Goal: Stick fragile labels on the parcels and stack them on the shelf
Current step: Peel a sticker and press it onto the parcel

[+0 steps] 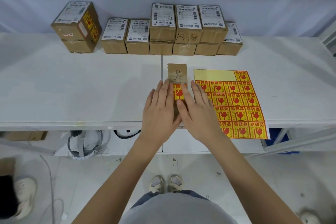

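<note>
A small cardboard parcel (177,72) lies on the white table (91,87) in front of me, with a yellow and red fragile label (178,92) on its top. My left hand (159,112) and my right hand (197,111) both lie flat on the parcel with straight fingers, one on each side of the label. The nearer part of the parcel is hidden under my hands. A yellow sheet of fragile labels (234,103) lies just right of the parcel, under the edge of my right hand; its top left stretch is bare backing.
Several parcels with white shipping labels (163,29) are stacked along the back wall. A two-high stack (78,27) at the back left carries fragile labels on its side. Below the table edge lie a headset (81,143) and cables. A blue crate (283,138) sits lower right.
</note>
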The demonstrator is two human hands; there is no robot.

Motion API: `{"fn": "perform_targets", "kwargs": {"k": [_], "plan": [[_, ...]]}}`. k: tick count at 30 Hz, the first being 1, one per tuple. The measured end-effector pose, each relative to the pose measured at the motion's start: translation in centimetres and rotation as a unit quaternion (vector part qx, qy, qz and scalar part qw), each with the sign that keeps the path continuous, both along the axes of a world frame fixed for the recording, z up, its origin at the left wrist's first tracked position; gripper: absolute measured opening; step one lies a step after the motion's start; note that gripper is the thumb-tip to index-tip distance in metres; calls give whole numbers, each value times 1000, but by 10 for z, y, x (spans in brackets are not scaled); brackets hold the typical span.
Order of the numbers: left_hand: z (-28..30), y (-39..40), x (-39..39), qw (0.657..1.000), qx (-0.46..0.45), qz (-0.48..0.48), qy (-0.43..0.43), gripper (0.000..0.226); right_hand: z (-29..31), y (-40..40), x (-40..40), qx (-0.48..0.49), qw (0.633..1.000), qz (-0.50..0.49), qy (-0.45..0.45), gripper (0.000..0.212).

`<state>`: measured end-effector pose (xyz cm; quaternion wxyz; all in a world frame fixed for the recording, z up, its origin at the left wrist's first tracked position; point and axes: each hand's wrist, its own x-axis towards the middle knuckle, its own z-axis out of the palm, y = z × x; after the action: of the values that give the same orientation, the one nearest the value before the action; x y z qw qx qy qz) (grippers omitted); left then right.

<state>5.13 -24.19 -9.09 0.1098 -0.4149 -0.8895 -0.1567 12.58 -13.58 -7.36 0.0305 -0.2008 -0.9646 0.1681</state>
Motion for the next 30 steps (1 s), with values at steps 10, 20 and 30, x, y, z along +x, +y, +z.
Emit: {"fn": "perform_targets", "kwargs": {"k": [10, 20, 30], "plan": [[5, 0, -9, 998, -36, -44, 38, 64, 0, 16, -6, 122, 987, 88, 61, 61], [11, 0, -14, 994, -68, -62, 53, 69, 6, 29, -7, 156, 977, 144, 18, 66], [20, -12, -18, 994, -91, -59, -24, 89, 13, 36, -8, 71, 983, 171, 18, 78]]}}
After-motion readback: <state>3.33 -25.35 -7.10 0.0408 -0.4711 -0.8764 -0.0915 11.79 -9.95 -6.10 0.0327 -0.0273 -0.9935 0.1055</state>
